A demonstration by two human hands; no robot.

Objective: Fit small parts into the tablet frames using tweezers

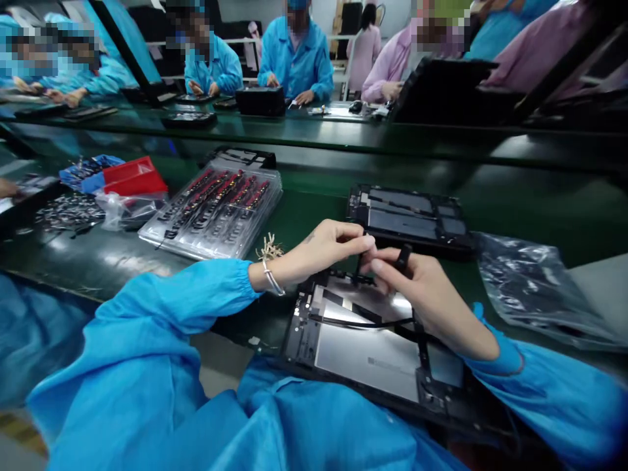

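Observation:
An opened tablet-like device [367, 353] with silver panels and black cables lies at the table's front edge, close to my body. Above its far edge, my left hand [326, 248] pinches a small dark part [362, 258], thumb and index finger together. My right hand [422, 281] is right beside it, its fingers closed near the same part; a black band or object [403, 257] shows at its fingers. What the right fingertips hold is too small to make out. Behind the hands sits a second opened device [407, 212], on a dark stack.
Left of my hands is a clear tray [210, 209] of small red and black parts. Farther left are a red bin [135, 175], a blue bin [88, 171] and loose parts [69, 212]. Plastic bags [540, 288] lie at right. Several people work beyond the raised shelf [294, 131].

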